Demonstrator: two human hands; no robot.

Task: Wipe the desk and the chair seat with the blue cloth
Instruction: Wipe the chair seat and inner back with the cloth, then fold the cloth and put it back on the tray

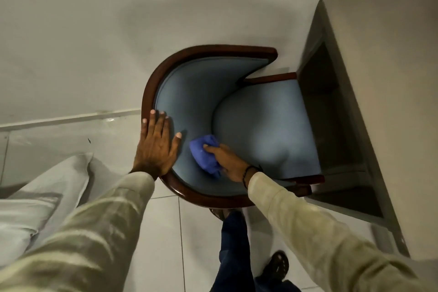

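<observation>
Crumpled blue cloth (pixel 205 153), clamped in the right hand (pixel 225 157), is rubbing the padded blue chair (pixel 267 125); left hand (pixel 155 147) is lying flat, bracing its wooden rim; the seat seems mostly unwiped.

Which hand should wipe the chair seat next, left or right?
Right. The right hand already grips the blue cloth against the padded inside of the chair back, beside the seat. The left hand lies flat on the wooden rim, likely steadying the chair.
</observation>
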